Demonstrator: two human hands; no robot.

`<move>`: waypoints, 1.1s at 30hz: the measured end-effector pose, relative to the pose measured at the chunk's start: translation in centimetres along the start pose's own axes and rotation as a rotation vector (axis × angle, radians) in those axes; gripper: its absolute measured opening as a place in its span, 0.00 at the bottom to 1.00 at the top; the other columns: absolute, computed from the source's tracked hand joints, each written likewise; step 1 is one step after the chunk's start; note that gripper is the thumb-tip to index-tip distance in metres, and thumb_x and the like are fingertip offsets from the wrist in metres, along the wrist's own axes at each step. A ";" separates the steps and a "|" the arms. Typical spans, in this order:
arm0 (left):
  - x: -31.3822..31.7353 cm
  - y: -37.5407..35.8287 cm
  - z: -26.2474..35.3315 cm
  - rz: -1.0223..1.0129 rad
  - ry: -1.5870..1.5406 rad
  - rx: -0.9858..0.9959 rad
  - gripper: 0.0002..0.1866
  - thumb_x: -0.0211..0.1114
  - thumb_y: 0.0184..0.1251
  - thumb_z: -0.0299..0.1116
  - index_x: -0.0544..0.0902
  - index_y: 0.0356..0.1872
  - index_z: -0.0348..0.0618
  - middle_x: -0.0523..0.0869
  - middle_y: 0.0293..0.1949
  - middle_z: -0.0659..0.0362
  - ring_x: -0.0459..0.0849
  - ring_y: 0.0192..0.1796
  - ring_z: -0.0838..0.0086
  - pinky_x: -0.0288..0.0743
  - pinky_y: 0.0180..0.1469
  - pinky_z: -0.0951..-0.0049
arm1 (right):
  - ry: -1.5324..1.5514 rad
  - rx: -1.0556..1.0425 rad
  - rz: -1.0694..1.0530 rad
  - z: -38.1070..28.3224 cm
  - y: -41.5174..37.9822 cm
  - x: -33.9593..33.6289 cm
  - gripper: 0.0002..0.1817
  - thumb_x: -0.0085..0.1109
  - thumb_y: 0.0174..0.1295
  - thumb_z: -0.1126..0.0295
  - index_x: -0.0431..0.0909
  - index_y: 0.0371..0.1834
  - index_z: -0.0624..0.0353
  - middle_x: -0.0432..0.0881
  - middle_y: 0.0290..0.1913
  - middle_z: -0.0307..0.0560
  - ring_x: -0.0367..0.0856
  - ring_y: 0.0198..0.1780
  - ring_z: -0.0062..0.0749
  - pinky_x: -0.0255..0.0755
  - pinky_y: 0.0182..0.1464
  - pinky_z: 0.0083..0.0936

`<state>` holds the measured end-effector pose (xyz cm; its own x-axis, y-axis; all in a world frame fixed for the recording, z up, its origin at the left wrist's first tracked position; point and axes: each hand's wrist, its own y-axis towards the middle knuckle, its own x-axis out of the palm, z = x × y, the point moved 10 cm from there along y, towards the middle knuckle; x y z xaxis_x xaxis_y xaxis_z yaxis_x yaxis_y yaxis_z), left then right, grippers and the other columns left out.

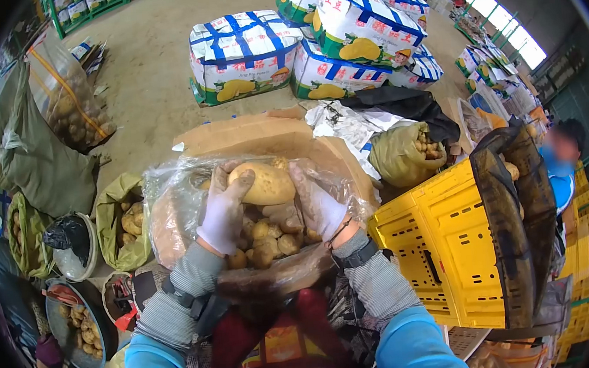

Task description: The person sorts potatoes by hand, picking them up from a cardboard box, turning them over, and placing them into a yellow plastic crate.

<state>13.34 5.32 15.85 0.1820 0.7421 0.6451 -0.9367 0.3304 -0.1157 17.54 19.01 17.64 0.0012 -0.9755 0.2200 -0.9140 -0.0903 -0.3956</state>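
Observation:
A large pale potato (264,183) is gripped in my left hand (224,208), whose gloved fingers wrap its left side. My right hand (316,199), also in a dirty white glove, is at the potato's right with its fingers extended and apart; whether it touches the potato is hard to tell. Beneath both hands lie several smaller potatoes (266,242) inside an open box lined with clear plastic (171,189). A brown cardboard flap (247,135) rises behind the potato.
Yellow crates (442,248) stand close on the right, with a green sack of potatoes (409,155) behind. Sacks (121,222) and a tub of potatoes (74,326) fill the left. Printed bags (243,57) sit ahead. A person (559,172) is at far right.

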 end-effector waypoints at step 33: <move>-6.8 0.2 2.1 0.134 -0.126 -0.110 0.23 0.46 0.81 0.45 0.70 0.67 0.43 0.79 0.61 0.51 0.84 0.54 0.65 0.81 0.45 0.74 | 0.826 -0.461 -0.204 -9.0 -9.6 -7.8 0.48 0.71 0.55 0.41 0.61 0.71 0.57 0.79 0.47 0.52 0.82 0.31 0.28 0.71 0.19 0.17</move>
<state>11.32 -0.88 12.98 0.0126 0.7072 0.7069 -0.9104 0.3005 -0.2844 22.68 29.34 27.73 0.0526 -0.4852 0.8728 -0.9974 0.0171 0.0696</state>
